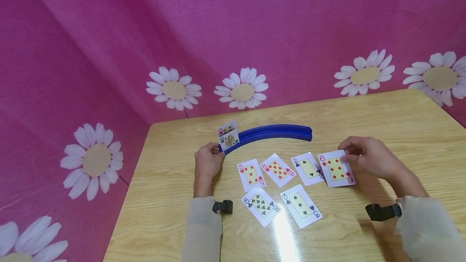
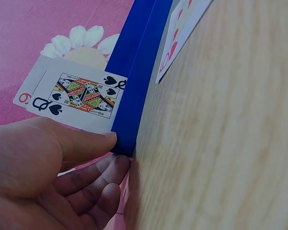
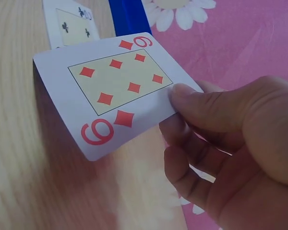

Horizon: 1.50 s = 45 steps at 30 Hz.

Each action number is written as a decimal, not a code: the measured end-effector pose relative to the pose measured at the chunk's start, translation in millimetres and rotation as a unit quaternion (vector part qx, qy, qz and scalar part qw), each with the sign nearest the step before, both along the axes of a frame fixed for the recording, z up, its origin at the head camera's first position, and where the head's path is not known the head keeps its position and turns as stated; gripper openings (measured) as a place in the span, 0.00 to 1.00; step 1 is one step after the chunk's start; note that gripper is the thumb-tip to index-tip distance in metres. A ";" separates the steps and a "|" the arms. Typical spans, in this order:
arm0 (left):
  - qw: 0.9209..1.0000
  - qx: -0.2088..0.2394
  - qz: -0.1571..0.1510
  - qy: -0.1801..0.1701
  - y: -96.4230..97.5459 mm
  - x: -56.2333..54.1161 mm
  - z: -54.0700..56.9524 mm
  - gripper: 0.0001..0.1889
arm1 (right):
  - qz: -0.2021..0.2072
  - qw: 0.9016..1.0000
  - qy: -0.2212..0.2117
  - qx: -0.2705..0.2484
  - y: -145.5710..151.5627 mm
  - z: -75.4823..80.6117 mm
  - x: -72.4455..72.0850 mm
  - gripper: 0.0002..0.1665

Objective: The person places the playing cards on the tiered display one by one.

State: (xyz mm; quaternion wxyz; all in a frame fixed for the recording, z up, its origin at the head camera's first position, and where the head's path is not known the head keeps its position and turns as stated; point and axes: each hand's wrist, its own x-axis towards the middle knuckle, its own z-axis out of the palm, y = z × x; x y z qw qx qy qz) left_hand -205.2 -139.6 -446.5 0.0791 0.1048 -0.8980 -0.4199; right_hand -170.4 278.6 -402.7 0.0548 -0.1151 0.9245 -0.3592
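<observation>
Head view: the left sleeve (image 1: 203, 229), cut off by the lower edge, runs almost straight forward to the left hand (image 1: 208, 164), whose thumb and forefinger pinch the near left end of the curved blue card holder (image 1: 274, 132). In it stands the queen of spades (image 1: 229, 140), covering most of a red card (image 1: 227, 127) behind; whether that is a six or nine is unclear. Face up on the desk (image 1: 164, 221) lie the five of hearts (image 1: 251, 175), eight of clubs (image 1: 260, 208), eight of hearts (image 1: 278, 171), a spade card (image 1: 301, 205) of uncertain rank, and the two of clubs (image 1: 306, 168), one corner overlapped by the six of diamonds (image 1: 336, 169). Thumb on its face, the right hand (image 1: 371, 159) grips that six tilted above the desk; the forefinger is mostly hidden beneath. The right sleeve (image 1: 424, 227) slants in from the lower right, also cut off.
</observation>
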 end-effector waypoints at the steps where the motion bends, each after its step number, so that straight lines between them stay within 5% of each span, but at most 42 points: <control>1: 1.000 0.002 0.001 -0.002 -0.2 -0.2 -0.1 0.13 | -0.001 1.000 0.004 -0.001 -0.4 0.9 -1.0 0.13; 21: 1.000 -0.001 -0.005 -0.027 -2.3 -3.0 0.5 0.14 | -0.007 0.997 0.080 0.010 -26.7 13.3 -28.3 0.08; 45: 0.999 -0.001 -0.008 -0.033 -3.2 -3.0 1.8 0.13 | 0.031 0.994 0.100 -0.018 -83.6 27.5 -73.3 0.02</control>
